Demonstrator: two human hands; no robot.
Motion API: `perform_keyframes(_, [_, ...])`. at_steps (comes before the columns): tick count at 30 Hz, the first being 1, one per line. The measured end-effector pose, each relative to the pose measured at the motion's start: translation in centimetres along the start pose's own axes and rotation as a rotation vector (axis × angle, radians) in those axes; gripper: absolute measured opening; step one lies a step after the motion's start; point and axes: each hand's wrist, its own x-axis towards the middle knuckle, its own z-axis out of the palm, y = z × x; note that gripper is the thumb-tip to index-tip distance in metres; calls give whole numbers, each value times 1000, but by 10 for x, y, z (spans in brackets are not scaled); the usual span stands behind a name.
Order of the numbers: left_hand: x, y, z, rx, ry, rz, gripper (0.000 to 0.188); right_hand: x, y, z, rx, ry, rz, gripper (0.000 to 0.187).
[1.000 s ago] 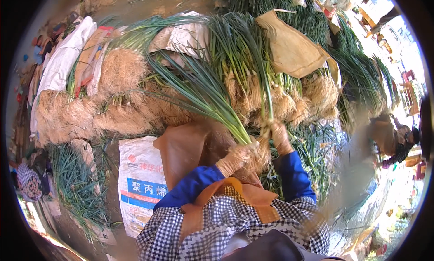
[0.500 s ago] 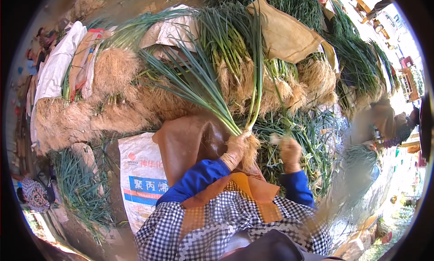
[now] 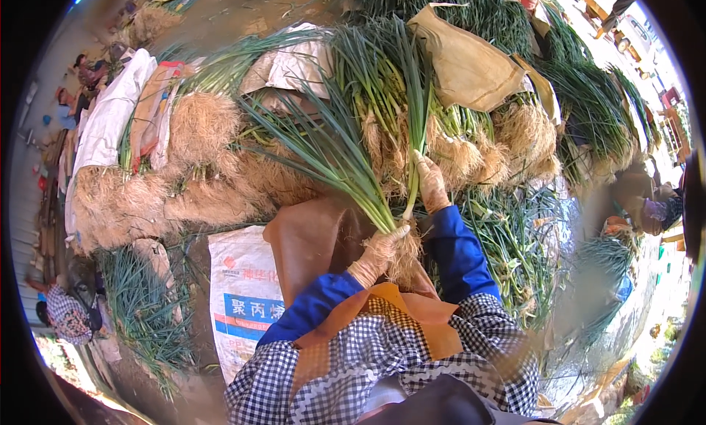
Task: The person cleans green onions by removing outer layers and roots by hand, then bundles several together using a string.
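My left hand is closed around a bunch of green onions just above its pale, stringy roots. The long green leaves fan out in two parts, one to the upper left and one straight up. My right hand, gloved like the left, is closed on the upright stalks a little above the left hand. Its fingertips are partly hidden behind those stalks. Beneath the bunch, a brown apron-like sheet lies over my lap.
Bundled green onions with bushy roots line the far side, partly covered by sacks. Loose leaves and stalks lie at my right, with another green heap at left beside a printed white sack. People are at the edges.
My right hand has moved up and left from above the loose leaves on the right and taken hold of the upright stalks. My left hand keeps its hold on the bunch.
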Motion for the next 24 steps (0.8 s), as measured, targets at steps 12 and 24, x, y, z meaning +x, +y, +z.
perform_keyframes(12, [25,-10,-24,-257,183,117,12,-144,44,-64,-1114,-69,-363,25])
perform_keyframes(24, [-5,20,-30,-518,-270,-198,22,-36,4,6,-201,-194,253,35])
